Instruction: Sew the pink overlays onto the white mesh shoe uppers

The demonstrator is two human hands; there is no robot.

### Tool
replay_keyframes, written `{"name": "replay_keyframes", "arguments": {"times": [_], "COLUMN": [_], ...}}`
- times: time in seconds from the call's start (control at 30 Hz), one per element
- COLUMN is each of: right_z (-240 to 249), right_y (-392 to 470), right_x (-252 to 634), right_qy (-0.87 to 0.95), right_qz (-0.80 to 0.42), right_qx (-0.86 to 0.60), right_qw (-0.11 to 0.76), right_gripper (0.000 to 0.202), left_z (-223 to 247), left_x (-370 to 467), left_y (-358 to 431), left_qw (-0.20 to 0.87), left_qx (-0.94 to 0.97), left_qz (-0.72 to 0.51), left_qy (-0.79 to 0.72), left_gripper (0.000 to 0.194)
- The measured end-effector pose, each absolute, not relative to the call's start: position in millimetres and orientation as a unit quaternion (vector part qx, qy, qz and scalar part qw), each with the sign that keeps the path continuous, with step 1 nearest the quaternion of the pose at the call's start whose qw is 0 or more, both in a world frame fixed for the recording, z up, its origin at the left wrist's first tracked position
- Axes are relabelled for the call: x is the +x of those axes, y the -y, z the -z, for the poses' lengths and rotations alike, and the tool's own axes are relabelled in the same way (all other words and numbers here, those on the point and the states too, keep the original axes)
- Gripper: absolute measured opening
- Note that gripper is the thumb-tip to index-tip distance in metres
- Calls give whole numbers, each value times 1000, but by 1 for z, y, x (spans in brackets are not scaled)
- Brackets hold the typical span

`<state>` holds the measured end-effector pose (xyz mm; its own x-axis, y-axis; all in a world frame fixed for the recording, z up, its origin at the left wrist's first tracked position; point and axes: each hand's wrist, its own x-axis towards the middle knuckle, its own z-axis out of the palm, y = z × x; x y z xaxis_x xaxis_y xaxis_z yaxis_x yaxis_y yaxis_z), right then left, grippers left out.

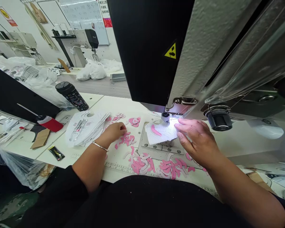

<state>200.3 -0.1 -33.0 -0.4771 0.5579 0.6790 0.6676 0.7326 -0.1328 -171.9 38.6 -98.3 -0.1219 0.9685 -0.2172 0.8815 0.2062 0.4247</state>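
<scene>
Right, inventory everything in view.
Sewing machine: one, black and grey, right
Textured fabric piece: one, white, beneath sewing machine
Curved cutouts: many, pink and white, around fabric piece
Stacked fabric panels: several, white, left
Cylindrical patterned bottle: one, black, behind panels
Plastic squeeze bottle: one, red, left
Glossy packet: one, black, front left
Cardboard: some, brown, left
Plastic bags: several, whitish, background
Background machines: two or more, pale, upper left
Whiteboard: one, white, top
Left hand: one, bare, at cutouts
Right hand: one, bare, at fabric piece

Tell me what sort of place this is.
Most likely a sewing workshop: a sewing machine over a white fabric piece, another machine with thread cones behind, and pink cutouts scattered on the table.
</scene>
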Motion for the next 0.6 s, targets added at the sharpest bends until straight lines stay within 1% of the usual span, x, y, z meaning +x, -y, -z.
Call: {"name": "replay_keyframes", "arguments": {"times": [0.37,0.5,0.6], "right_z": [30,27,26], "right_y": [1,2,3], "right_x": [198,197,196], "right_qy": [856,852,852], "right_qz": [51,41,48], "right_qx": [-371,-376,-372], "right_qw": [357,361,365], "right_gripper": [25,20,20], "left_z": [108,98,80], "left_x": [-170,-165,-163], "left_y": [-39,-35,-30], "left_qw": [231,221,235], "left_qx": [621,631,643], "left_qz": [-76,-96,-132], "left_qy": [-746,-738,-717], "left_gripper": [13,15,20]}}
